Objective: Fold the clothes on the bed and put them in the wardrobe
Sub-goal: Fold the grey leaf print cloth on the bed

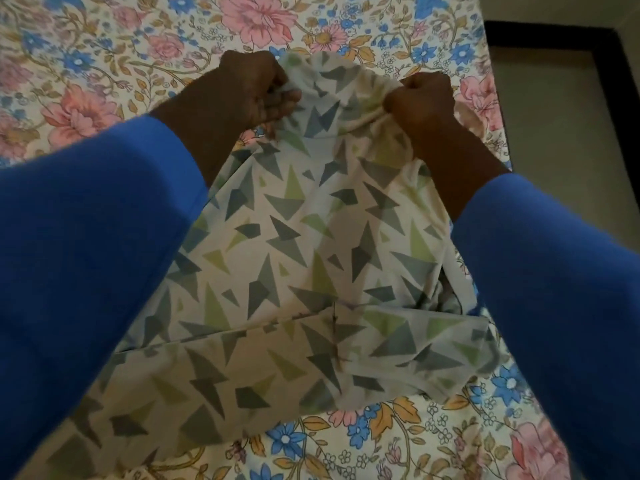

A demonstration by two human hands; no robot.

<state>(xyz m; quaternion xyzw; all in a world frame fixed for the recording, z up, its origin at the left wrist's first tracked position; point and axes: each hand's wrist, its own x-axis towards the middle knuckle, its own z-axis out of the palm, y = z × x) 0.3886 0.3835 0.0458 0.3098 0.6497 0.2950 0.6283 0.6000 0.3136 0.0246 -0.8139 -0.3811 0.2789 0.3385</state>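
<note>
Floral bedsheet (104,64); both hands grip triangle-print garment (294,254).

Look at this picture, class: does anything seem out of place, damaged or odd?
Nothing stands out. The left hand and right hand grip the top of a garment, bunched between them; its lower part lies rumpled on the sheet. No tear or stain shows.

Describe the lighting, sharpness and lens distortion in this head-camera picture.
Head view: dim, even light, no glare; the left hand and right hand lose detail in shade; the blue sleeves loom large and soft-edged near the wide lens; the garment print is slightly blurred.
</note>
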